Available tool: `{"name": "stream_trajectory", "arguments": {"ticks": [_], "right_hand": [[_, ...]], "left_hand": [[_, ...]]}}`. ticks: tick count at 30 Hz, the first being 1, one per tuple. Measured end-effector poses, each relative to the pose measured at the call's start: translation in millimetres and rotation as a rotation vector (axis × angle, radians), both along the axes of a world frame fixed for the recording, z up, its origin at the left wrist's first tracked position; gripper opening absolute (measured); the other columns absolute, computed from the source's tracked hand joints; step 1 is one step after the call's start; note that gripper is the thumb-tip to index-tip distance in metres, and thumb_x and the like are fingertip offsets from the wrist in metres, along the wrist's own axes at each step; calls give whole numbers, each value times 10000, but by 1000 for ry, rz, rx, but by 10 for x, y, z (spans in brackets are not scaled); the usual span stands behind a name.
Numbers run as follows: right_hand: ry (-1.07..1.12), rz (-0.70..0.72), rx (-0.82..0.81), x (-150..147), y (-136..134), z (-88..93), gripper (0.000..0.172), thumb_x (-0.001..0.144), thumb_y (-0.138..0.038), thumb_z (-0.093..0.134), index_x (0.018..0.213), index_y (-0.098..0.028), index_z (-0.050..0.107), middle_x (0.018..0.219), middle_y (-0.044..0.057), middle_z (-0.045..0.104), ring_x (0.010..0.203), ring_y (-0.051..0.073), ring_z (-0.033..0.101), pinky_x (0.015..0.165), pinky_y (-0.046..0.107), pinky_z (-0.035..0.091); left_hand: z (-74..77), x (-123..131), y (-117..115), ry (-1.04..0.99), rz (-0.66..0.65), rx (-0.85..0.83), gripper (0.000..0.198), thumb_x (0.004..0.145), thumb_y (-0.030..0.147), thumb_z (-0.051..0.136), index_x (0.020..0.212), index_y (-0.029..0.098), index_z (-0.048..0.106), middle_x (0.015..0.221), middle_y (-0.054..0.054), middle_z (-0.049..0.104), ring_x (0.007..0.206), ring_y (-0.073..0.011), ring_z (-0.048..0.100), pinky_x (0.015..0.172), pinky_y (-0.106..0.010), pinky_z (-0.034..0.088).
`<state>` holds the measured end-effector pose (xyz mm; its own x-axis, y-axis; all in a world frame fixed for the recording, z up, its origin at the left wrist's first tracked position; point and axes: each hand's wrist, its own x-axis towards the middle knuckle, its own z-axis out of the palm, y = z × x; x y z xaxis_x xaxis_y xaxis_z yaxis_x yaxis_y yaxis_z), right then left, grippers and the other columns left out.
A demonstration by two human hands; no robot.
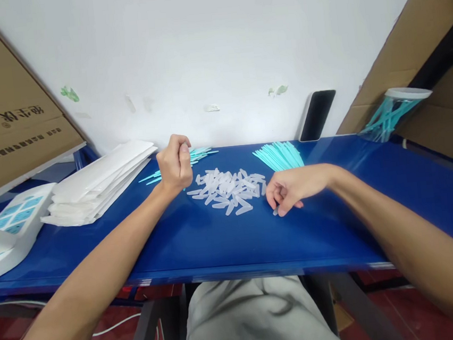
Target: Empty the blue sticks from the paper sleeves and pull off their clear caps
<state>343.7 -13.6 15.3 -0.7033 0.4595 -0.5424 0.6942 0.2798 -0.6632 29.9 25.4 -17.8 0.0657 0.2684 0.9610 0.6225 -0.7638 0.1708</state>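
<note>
My left hand [175, 163] is raised over the blue table, closed in a fist with the thumb against the forefinger. A small greyish bit shows at the thumb tip; what it belongs to is hidden. My right hand [286, 190] is bent down near the tabletop, its fingers pinching a small translucent plastic sleeve [275, 212], of which only the end shows. Between the hands lies a loose heap of translucent plastic sleeves [228, 186]. Thin turquoise sticks [204, 153] lie behind my left hand, and a fanned bunch of turquoise sticks [279, 155] lies behind my right.
On the left are a stack of white envelopes [99, 182], a white device with blue panels [14, 217] and a cardboard box [12, 105]. A phone [317, 116] leans on the white wall. At right stands a clear jar of turquoise sticks [389, 114]. The blue table's [226, 250] front edge is near my lap.
</note>
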Motion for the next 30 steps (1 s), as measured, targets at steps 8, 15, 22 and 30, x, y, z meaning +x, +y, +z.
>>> {"name": "stream_trajectory", "arguments": {"ticks": [8, 15, 22, 30], "right_hand": [[207, -74, 213, -185, -46, -99, 342, 766, -477, 776, 850, -150, 723, 635, -27, 575, 582, 106, 479, 577, 263, 376], [543, -356, 528, -404, -43, -293, 369, 868, -467, 660, 1087, -171, 668, 744, 0, 627, 596, 136, 551, 593, 282, 433], [82, -276, 831, -119, 28, -121, 239, 884, -357, 580, 1000, -184, 697, 565, -44, 508, 546, 139, 472, 634, 289, 351], [-192, -253, 712, -57, 44, -107, 124, 796, -278, 618, 888, -207, 663, 693, 14, 637, 633, 175, 565, 589, 283, 343]], "left_hand": [[-4, 15, -22, 52, 18, 5, 307, 1047, 362, 333, 886, 218, 551, 582, 29, 461, 474, -124, 426, 536, -296, 342], [-2, 10, -27, 190, 6, 52, 227, 1021, 312, 367, 914, 212, 540, 572, 36, 460, 476, -127, 429, 530, -291, 338], [58, 32, -64, 143, -9, 76, 201, 1011, 330, 398, 895, 218, 519, 574, 39, 456, 468, -117, 420, 516, -281, 347], [56, 12, -37, 76, -27, 27, 254, 1036, 365, 385, 846, 227, 482, 541, 62, 385, 422, -93, 360, 470, -269, 299]]}}
